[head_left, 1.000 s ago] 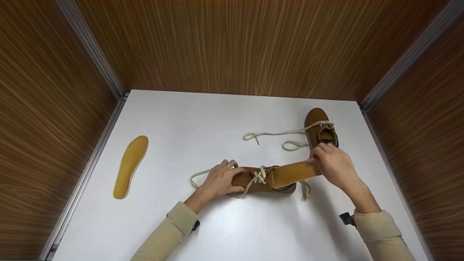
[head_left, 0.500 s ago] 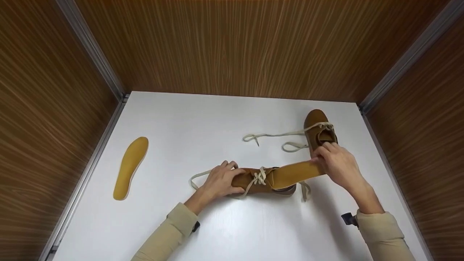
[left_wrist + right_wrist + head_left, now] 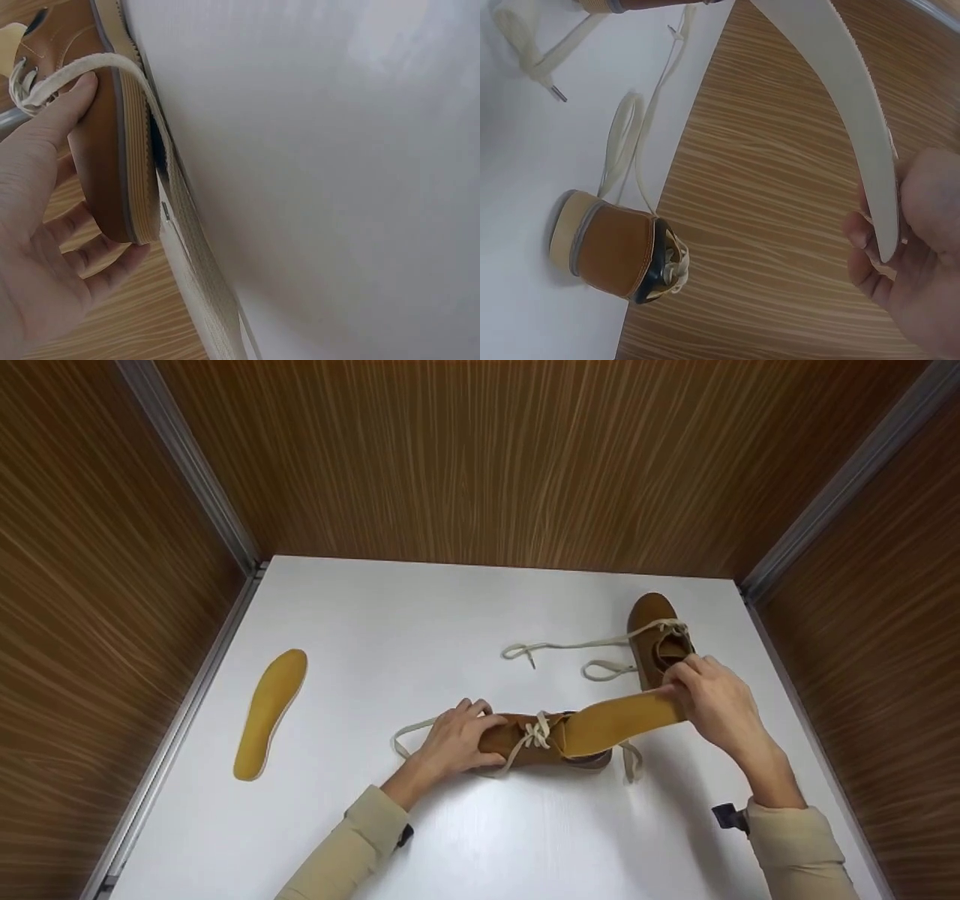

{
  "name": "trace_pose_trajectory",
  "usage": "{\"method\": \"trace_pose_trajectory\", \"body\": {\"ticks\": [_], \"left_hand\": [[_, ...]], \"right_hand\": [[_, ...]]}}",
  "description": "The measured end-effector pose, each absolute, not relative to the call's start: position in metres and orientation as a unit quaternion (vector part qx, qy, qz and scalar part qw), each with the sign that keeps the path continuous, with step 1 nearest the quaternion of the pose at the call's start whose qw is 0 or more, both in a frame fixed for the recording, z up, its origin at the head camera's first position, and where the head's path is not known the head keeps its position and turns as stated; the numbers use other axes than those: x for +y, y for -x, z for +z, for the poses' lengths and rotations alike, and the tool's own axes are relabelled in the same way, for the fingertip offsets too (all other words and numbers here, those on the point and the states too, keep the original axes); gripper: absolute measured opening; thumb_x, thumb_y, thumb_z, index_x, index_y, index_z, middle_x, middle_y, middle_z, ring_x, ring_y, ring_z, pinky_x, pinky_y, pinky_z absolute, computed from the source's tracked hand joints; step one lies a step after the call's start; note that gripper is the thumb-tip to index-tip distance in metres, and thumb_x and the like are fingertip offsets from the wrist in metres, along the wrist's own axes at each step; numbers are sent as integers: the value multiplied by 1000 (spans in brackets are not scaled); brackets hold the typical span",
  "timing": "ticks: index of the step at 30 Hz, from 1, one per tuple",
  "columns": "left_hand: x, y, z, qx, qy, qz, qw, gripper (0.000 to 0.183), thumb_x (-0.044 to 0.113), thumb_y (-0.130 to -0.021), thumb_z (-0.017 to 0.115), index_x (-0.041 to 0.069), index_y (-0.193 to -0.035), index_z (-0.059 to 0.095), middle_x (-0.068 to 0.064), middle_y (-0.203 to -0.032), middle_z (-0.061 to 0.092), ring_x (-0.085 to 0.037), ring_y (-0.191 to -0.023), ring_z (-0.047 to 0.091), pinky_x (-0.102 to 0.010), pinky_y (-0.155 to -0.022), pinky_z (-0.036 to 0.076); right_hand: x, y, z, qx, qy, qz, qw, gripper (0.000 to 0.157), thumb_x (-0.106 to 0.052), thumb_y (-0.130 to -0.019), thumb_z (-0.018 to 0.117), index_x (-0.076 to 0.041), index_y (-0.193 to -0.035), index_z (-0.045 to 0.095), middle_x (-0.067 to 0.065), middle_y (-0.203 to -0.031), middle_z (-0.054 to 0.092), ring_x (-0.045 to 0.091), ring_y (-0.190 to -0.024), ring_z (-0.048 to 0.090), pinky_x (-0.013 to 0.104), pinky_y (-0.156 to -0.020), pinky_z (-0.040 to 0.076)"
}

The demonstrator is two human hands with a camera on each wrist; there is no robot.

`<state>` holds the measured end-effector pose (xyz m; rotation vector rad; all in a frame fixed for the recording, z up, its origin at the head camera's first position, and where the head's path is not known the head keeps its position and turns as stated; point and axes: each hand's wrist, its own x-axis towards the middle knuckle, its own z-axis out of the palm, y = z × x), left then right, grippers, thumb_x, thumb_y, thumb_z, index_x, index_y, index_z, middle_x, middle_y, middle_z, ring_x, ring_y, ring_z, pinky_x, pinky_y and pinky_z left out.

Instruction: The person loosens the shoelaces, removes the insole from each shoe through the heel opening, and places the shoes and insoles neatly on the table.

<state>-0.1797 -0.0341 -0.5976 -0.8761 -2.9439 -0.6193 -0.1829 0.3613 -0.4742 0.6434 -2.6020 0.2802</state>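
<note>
A brown lace-up shoe (image 3: 517, 739) lies across the middle of the white table, toe to the left. My left hand (image 3: 456, 739) grips it by the toe, with the thumb on the near side; the left wrist view shows the thumb on the upper of the shoe (image 3: 105, 165) beside a cream lace. A yellow insole (image 3: 619, 724) slants up out of the shoe's opening, its front end hidden inside. My right hand (image 3: 716, 705) pinches the insole's raised heel end. From below, in the right wrist view, the insole (image 3: 855, 112) shows a pale, bent underside.
A second brown shoe (image 3: 651, 619) stands at the back right, close behind my right hand, its cream laces (image 3: 570, 645) trailing left. Another yellow insole (image 3: 271, 712) lies at the left. Wood-grain panels (image 3: 480, 457) enclose the table (image 3: 390, 615) at the back and sides.
My right hand has moved slightly right with the insole's heel end, and more of the insole shows outside the shoe. My left hand keeps its grip on the toe.
</note>
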Motion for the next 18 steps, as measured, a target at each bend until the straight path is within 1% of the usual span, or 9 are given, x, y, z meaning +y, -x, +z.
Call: {"method": "trace_pose_trajectory", "body": {"ticks": [10, 14, 18], "left_hand": [[-34, 179, -597, -939, 274, -208, -13, 61, 55, -85, 82, 30, -139, 68, 2, -130, 64, -20, -115, 56, -39, -92, 53], [-34, 179, -597, -938, 275, -209, -10, 61, 53, -85, 83, 30, -139, 68, 2, -130, 64, -20, -115, 56, -39, -91, 53], [-34, 179, -598, -939, 276, -204, -4, 61, 54, -85, 83, 30, -139, 68, 2, -130, 64, -20, -114, 57, -38, -90, 53]], "right_hand": [[378, 179, -463, -939, -219, 113, 241, 16, 0, -86, 82, -7, -92, 70, 8, -83, 63, 27, -75, 56, 40, -61, 43], [381, 176, -458, -942, -202, 118, 239, 16, 1, -85, 82, -8, -92, 69, 8, -81, 62, 26, -74, 55, 38, -61, 41], [383, 174, -456, -944, -187, 126, 242, 15, 1, -86, 81, -7, -92, 69, 9, -82, 63, 27, -74, 56, 39, -60, 41]]}}
